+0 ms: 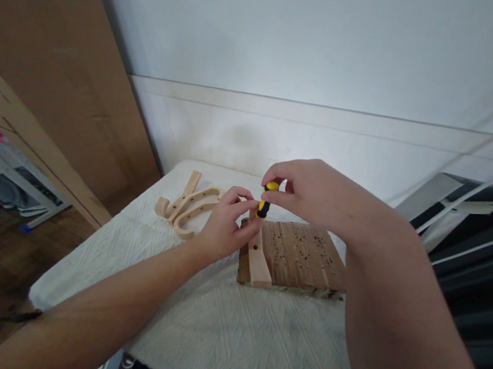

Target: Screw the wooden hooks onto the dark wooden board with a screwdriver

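My right hand (pixel 291 185) grips the handle of a yellow and black screwdriver (pixel 265 199), held upright with its tip hidden. Below it lies a pale wooden piece (pixel 260 262) with a dark hole, resting on a brown wooden board (pixel 305 255) dotted with many small holes. Fingers of my left hand (pixel 231 223) are closed around the far part of that wooden piece, close beside the screwdriver. To the left of my left hand, several curved pale wooden pieces (pixel 183 202) with holes lie together on the cloth.
A white textured cloth (pixel 247 344) covers the table. A white wall (pixel 320 64) rises behind it. At the left lean large brown cardboard sheets (pixel 69 51). A grey metal frame and black folded material (pixel 492 279) stand at the right.
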Demonstrator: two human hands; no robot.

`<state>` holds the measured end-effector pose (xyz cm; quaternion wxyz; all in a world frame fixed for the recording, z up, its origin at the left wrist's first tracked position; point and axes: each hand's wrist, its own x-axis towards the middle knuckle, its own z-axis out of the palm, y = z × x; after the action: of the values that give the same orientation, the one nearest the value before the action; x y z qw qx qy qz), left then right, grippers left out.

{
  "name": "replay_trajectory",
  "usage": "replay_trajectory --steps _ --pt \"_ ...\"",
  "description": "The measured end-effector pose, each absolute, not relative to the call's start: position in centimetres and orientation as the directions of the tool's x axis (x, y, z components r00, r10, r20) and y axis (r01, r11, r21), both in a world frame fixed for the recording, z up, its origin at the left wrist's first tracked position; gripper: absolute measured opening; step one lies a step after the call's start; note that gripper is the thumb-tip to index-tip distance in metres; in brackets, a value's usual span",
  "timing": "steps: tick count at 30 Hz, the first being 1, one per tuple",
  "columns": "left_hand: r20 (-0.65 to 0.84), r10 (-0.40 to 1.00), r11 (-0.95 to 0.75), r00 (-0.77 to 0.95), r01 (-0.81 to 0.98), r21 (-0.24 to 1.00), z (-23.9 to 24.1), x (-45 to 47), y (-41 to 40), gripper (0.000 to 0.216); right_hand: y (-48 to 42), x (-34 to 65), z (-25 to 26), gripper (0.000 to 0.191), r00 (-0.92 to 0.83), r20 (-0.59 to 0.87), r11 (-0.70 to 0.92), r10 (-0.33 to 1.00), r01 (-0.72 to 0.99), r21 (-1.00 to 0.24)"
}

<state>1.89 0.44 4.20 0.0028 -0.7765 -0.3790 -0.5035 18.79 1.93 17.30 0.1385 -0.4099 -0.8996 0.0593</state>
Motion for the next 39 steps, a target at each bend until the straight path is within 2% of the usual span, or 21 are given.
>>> replay_trajectory --steps 3,7,11,17,19,23,26,30,33,36,39 --pt "0.788 0.6 -0.679 0.137 0.609 0.411 4.15 1.85 0.56 0.027 1.99 18.66 17.2 0.025 -0.572 0.212 0.609 0.792 0.766 -0.205" --pt "0.806 0.566 -0.705 0.176 0.61 0.362 4.03 1.71 0.78 0.015 1.89 18.7 17.21 0.029 -0.548 0.234 0.591 0.803 0.783 -0.194" --pt "0.795 0.573 -0.713 0.202 0.601 0.361 3.98 1.72 0.68 0.007 1.47 18.85 17.66 0.024 -0.606 0.2 0.638 0.77 0.74 -0.213" --pt "0.761 0.636 -0.657 0.128 0.606 0.448 4.05 1.82 0.58 0.021 1.93 18.71 17.29 0.03 -0.519 0.224 0.556 0.825 0.816 -0.155" --pt "0.761 0.635 -0.661 0.129 0.601 0.449 4.07 1.78 0.68 0.017 2.13 18.67 17.1 0.032 -0.506 0.238 0.544 0.829 0.828 -0.136" --pt "0.756 0.631 -0.683 0.174 0.588 0.434 4.09 1.72 0.74 0.008 2.08 18.67 17.21 0.028 -0.579 0.237 0.62 0.78 0.768 -0.161" --pt "0.754 0.631 -0.682 0.184 0.594 0.426 4.07 1.74 0.62 0.012 1.99 18.65 17.37 0.023 -0.639 0.204 0.67 0.741 0.721 -0.174" --pt "0.761 0.632 -0.658 0.144 0.618 0.43 3.96 1.69 0.64 0.02 2.13 18.59 17.17 0.028 -0.567 0.226 0.603 0.792 0.784 -0.149" --pt "0.765 0.616 -0.677 0.187 0.621 0.394 3.99 1.58 0.7 0.014 2.19 18.6 17.06 0.033 -0.549 0.215 0.582 0.807 0.801 -0.141" --pt "0.761 0.602 -0.705 0.243 0.609 0.363 4.14 1.52 0.56 0.008 2.01 18.69 17.23 0.027 -0.591 0.205 0.623 0.78 0.763 -0.174" --pt "0.749 0.612 -0.708 0.256 0.599 0.373 4.18 1.57 0.37 0.012 1.75 18.74 17.45 0.022 -0.629 0.189 0.657 0.754 0.727 -0.2"
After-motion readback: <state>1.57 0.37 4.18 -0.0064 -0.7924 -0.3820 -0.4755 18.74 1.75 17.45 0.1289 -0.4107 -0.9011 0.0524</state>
